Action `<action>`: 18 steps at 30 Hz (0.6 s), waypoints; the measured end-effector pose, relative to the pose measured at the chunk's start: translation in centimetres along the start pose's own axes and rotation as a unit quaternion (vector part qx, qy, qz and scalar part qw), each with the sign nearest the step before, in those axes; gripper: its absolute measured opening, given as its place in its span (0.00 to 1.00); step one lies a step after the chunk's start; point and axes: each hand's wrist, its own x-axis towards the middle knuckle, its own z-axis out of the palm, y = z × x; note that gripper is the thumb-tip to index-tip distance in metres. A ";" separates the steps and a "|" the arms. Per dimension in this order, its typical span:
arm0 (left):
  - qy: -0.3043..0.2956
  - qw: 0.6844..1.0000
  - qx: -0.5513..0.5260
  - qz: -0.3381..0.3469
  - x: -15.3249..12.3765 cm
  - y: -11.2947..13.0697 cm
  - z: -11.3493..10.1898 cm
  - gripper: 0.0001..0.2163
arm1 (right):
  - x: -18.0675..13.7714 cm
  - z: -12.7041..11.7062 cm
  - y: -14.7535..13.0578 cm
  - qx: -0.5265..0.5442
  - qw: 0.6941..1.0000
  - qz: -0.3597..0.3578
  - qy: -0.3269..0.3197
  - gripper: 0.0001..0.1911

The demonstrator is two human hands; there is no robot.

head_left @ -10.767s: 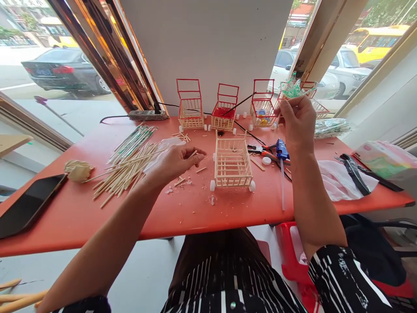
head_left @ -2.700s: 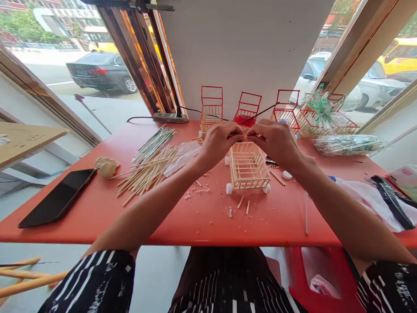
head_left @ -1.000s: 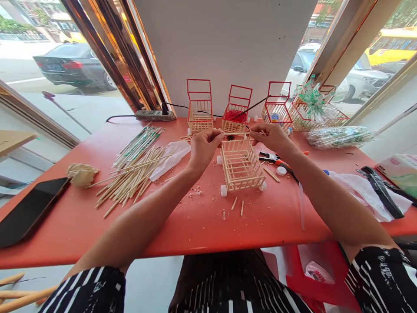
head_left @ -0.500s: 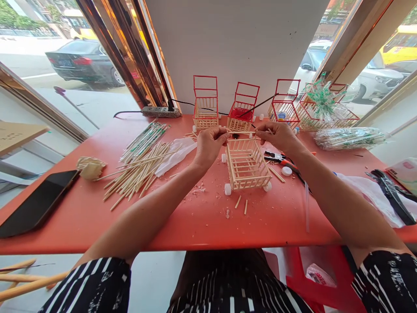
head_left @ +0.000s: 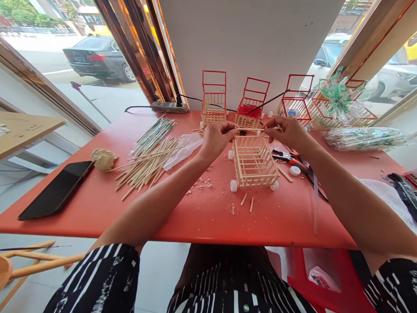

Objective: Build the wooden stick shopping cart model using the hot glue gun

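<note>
Between my two hands a short wooden stick (head_left: pixel 250 129) is held level just above the far end of a small cart made of wooden sticks (head_left: pixel 256 167). My left hand (head_left: pixel 217 137) pinches the stick's left end. At its right end the fingers of my right hand (head_left: pixel 288 130) are closed on it. The cart stands upright on white round wheels, its basket open at the top. Two short cut sticks (head_left: pixel 247 202) lie in front of it. Whether the held stick touches the cart's far rim, I cannot tell.
Loose sticks (head_left: pixel 146 167) and wrapped sticks (head_left: pixel 154 134) lie left, beyond a phone (head_left: pixel 55 189). Pliers (head_left: pixel 288 155) and a white cap (head_left: pixel 295 171) are right of the cart. Several red-framed carts (head_left: pixel 214 102) and a power strip (head_left: pixel 170 107) stand along the back.
The view has shifted a little, so everything sits further right in the picture. Both hands still hold the stick at the cart's far end.
</note>
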 end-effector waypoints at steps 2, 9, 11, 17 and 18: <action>-0.005 1.000 -0.003 0.003 0.1 0.0 0.0 0.01 | -0.1 -0.1 -0.5 -0.030 0.999 -0.015 0.009 0.11; -0.014 1.000 -0.004 0.005 0.3 0.1 -0.5 0.01 | -0.5 -0.6 -1.8 -0.172 0.979 -0.108 0.031 0.09; -0.022 1.000 -0.005 0.001 0.4 0.2 -0.6 0.02 | -0.7 -0.6 -1.9 -0.184 0.975 -0.121 0.024 0.10; -0.047 0.999 -0.008 -0.022 0.7 0.8 -0.6 0.05 | -0.5 -0.3 -1.9 -0.215 0.968 -0.131 0.002 0.09; -0.061 0.997 -0.011 -0.034 0.8 1.1 -0.9 0.05 | -0.4 -0.2 -1.9 -0.222 0.966 -0.130 0.004 0.09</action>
